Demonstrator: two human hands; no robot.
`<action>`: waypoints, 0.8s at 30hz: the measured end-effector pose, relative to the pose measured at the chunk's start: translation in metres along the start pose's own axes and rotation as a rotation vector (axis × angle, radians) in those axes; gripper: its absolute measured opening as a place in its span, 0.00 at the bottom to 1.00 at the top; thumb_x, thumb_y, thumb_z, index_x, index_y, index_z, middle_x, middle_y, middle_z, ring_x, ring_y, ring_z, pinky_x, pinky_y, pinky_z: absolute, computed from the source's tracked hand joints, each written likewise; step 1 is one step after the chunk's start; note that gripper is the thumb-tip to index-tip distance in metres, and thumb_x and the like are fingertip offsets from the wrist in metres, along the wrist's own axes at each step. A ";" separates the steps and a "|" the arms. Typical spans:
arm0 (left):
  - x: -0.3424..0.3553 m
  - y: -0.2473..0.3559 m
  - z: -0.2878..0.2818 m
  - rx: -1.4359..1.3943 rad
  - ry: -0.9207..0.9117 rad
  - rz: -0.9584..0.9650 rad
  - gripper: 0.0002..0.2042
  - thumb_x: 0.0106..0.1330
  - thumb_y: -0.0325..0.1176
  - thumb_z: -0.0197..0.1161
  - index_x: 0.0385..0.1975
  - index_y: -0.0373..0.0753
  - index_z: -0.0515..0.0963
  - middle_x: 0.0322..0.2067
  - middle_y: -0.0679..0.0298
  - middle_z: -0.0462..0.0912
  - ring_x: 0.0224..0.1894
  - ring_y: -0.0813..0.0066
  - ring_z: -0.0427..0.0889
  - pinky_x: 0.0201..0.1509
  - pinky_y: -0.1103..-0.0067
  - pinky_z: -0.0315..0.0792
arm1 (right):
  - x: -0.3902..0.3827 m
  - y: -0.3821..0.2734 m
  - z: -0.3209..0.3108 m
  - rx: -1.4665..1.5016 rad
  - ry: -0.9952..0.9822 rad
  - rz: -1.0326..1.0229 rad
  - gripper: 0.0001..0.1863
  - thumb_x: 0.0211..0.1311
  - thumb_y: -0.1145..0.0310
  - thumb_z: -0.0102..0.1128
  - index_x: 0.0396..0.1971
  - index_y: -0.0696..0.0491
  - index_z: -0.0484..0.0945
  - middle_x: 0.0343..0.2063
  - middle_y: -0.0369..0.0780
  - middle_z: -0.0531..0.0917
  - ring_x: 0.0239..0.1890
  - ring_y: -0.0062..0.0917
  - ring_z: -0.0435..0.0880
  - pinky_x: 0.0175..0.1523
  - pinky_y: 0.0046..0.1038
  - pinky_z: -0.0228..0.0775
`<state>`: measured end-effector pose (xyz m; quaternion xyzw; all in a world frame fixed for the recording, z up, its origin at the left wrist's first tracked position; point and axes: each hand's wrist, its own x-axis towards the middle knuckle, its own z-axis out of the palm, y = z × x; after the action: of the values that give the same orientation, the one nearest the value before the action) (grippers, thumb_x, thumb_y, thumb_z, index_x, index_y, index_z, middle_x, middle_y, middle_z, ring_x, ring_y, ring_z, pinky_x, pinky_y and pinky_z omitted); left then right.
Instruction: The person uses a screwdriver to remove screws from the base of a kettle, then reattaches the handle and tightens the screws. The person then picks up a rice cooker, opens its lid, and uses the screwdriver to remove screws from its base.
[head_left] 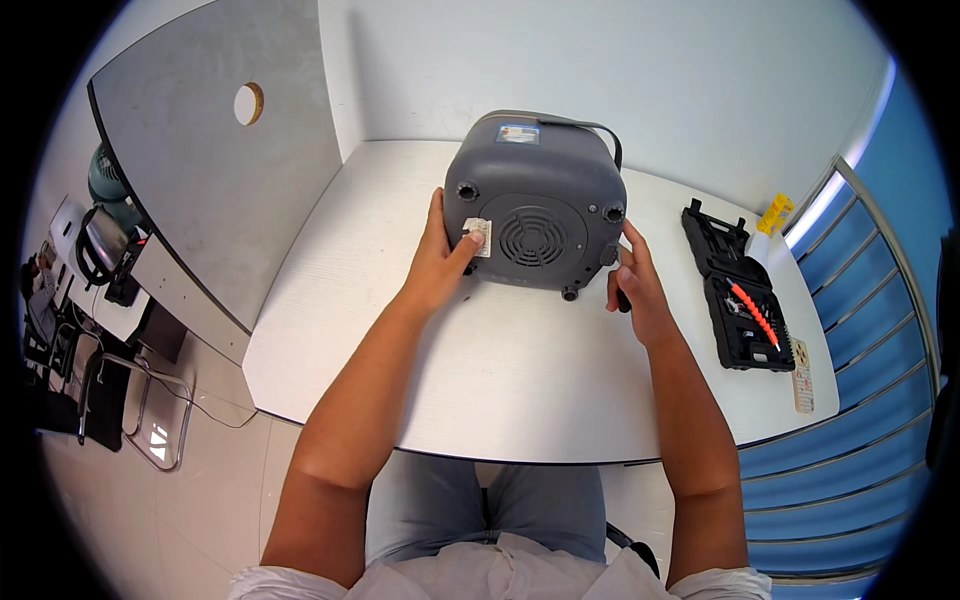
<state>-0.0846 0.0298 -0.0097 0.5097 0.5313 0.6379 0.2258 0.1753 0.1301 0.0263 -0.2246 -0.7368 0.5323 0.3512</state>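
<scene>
A dark grey appliance that looks like a rice cooker point(590, 180) is tipped on the white table, its underside turned toward me. On that underside I see a round vent grille point(531, 238), dark feet near the corners and a torn whitish label point(478, 238). My left hand point(440, 262) grips the left side, thumb pressed on the underside at the label. My right hand point(640, 285) is at the lower right side, fingers curled around a small black handle-like thing point(624, 301), mostly hidden; its index finger reaches up by the appliance's edge.
To the right lies an open black tool case point(735, 300) with a red-orange flexible shaft point(755, 315). Beside it are a pale remote control point(803, 377) and a yellow box point(775, 214). A metal railing point(880, 240) borders the right; a grey partition point(215, 140) stands left.
</scene>
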 end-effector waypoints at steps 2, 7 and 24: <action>0.001 -0.003 -0.003 -0.005 -0.029 0.007 0.41 0.63 0.38 0.55 0.67 0.32 0.35 0.65 0.45 0.52 0.67 0.59 0.54 0.67 0.74 0.51 | 0.001 0.000 -0.002 0.010 -0.009 -0.012 0.45 0.53 0.49 0.53 0.67 0.52 0.48 0.61 0.51 0.64 0.20 0.15 0.67 0.26 0.17 0.62; -0.002 0.002 -0.008 -0.025 -0.090 -0.029 0.40 0.65 0.41 0.53 0.68 0.34 0.34 0.66 0.48 0.50 0.69 0.59 0.50 0.69 0.73 0.47 | 0.000 0.006 -0.003 -0.006 0.007 -0.040 0.45 0.57 0.42 0.51 0.67 0.54 0.48 0.59 0.52 0.65 0.18 0.14 0.67 0.26 0.17 0.61; -0.018 0.059 -0.044 -0.119 0.455 0.090 0.33 0.67 0.60 0.40 0.63 0.41 0.58 0.65 0.60 0.59 0.66 0.62 0.58 0.65 0.62 0.54 | 0.005 0.018 0.023 -0.173 0.180 -0.019 0.40 0.56 0.51 0.61 0.64 0.54 0.56 0.57 0.48 0.71 0.41 0.22 0.79 0.43 0.23 0.69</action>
<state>-0.1019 -0.0247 0.0405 0.3616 0.5069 0.7759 0.1012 0.1539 0.1249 0.0065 -0.2942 -0.7475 0.4410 0.4003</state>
